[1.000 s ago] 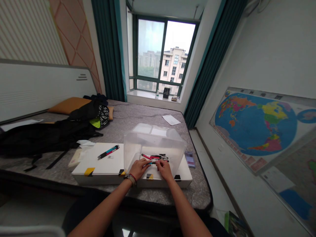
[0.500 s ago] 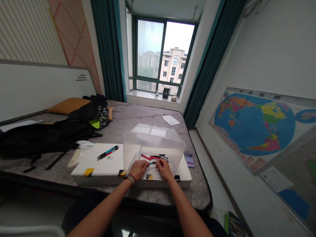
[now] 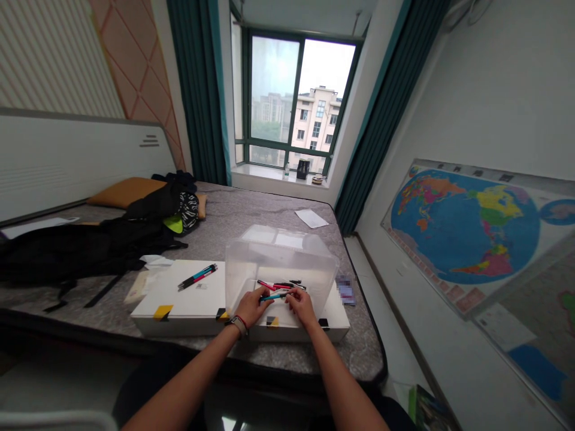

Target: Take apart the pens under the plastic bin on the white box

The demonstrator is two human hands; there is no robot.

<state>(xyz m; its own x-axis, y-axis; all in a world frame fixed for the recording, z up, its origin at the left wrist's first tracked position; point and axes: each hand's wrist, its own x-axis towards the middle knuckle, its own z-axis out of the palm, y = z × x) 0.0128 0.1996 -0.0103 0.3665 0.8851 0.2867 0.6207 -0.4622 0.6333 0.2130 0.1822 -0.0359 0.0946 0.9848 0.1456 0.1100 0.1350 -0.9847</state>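
Note:
A blue pen (image 3: 275,296) lies level between my hands. My left hand (image 3: 252,307), with a watch at the wrist, closes its fingers on the pen's left end. At the pen's dark right end, the fingertips of my right hand (image 3: 300,306) pinch together; the small part inside them is hidden. Just beyond my hands, several red and black pen parts (image 3: 281,286) lie loose by the open side of a clear plastic bin (image 3: 242,263). To the left, assembled pens (image 3: 197,277), blue and red with black, rest on a white box (image 3: 173,302).
The white box sits on a grey-brown mattress (image 3: 269,206) near its front edge. Tissues (image 3: 155,262) and a black bag (image 3: 76,251) lie left. A blurred phone-like object (image 3: 345,291) is at the right, and white paper (image 3: 311,218) lies behind the bin.
More of the blue pen shows between my hands, as my left fingers have shifted slightly along it. The bin and the pens on the box stay where they were.

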